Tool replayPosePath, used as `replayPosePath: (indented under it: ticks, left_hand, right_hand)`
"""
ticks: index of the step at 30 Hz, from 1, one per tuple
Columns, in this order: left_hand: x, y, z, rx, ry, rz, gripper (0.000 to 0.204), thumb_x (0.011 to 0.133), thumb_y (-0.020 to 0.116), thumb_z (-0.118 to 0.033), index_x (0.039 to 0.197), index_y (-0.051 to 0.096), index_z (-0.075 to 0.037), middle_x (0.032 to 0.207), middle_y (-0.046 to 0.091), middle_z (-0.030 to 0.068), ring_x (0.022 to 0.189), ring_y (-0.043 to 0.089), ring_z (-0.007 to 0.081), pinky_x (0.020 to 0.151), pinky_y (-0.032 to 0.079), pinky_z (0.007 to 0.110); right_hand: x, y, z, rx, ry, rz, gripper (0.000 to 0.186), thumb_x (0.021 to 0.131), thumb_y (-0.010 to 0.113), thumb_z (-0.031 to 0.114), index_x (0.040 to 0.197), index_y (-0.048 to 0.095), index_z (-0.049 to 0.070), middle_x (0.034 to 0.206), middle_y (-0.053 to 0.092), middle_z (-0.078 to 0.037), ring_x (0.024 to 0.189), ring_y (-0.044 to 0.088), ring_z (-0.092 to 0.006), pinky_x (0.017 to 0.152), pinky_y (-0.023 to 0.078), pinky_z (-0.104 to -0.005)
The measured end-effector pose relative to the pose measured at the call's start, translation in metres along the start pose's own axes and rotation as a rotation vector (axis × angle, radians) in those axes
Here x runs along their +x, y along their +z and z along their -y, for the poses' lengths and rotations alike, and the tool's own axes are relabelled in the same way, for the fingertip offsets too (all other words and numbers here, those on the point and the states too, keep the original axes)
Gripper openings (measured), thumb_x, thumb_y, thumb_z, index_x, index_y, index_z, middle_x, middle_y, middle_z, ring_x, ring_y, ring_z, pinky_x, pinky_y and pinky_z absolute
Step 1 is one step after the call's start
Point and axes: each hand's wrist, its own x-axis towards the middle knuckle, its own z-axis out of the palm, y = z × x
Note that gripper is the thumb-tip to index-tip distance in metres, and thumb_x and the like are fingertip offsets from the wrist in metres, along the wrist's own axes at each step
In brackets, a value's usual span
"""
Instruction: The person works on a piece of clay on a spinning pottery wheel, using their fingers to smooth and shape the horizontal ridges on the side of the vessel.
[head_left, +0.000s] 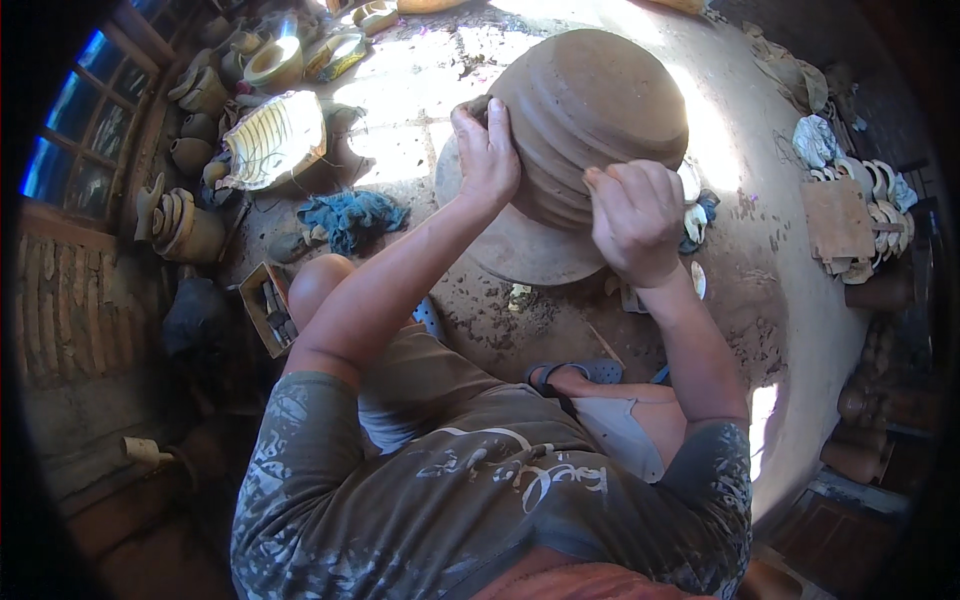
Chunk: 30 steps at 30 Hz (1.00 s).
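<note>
A large brown clay pot (610, 95) with a broad, smooth top face and ridged sides sits on a round flat disc (540, 250) in front of me. My left hand (490, 150) grips the pot's left side, thumb up, with the other fingers curled and partly hidden. Against the ridges of the near side, my right hand (640, 215) is closed with its fingers bent tightly. Whatever it may pinch is too small to make out. Both forearms reach forward over my bent legs.
Left of the disc lie a crumpled blue cloth (352, 218) and a ribbed, pale curved piece (275, 140). A box of tools (265, 310) stands by my knee. Several pots (190, 225) line the left wall. At the right, a brown board (840, 218) leans beside stacked curved pieces.
</note>
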Motion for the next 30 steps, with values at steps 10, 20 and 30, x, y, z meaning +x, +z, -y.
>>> replayPosePath:
  ticks: [10, 20, 30]
  left_hand:
    - [-0.034, -0.064, -0.04, -0.036, 0.253, 0.643, 0.034, 0.111, 0.058, -0.031, 0.108, 0.066, 0.002, 0.088, 0.065, 0.007, 0.084, 0.06, 0.014, 0.077, 0.049, 0.032]
    - [-0.072, -0.055, -0.04, 0.085, -0.265, 1.2, 0.045, 0.113, 0.051, -0.044, 0.115, 0.065, -0.002, 0.078, 0.061, -0.0006, 0.074, 0.056, 0.0088, 0.067, 0.047, 0.027]
    - [-0.071, -0.039, -0.052, 0.035, -0.269, 1.194, 0.037, 0.112, 0.056, -0.031, 0.129, 0.056, 0.002, 0.101, 0.062, 0.0026, 0.091, 0.054, 0.0099, 0.082, 0.047, 0.027]
  right_hand:
    - [-0.023, 0.007, 0.056, 0.306, 0.372, -0.137, 0.015, 0.078, 0.081, 0.003, 0.09, 0.073, 0.006, 0.087, 0.067, -0.008, 0.081, 0.066, -0.0268, 0.071, 0.053, -0.039]
    - [-0.087, -0.005, 0.049, 0.459, 0.356, -0.049, 0.031, 0.083, 0.076, -0.003, 0.114, 0.073, -0.004, 0.099, 0.072, -0.014, 0.084, 0.068, -0.0316, 0.074, 0.057, -0.0386]
    - [-0.093, -0.012, 0.042, 0.585, 0.517, -0.128, 0.018, 0.084, 0.08, -0.001, 0.101, 0.075, 0.0, 0.097, 0.075, -0.014, 0.086, 0.074, -0.0288, 0.073, 0.059, -0.0364]
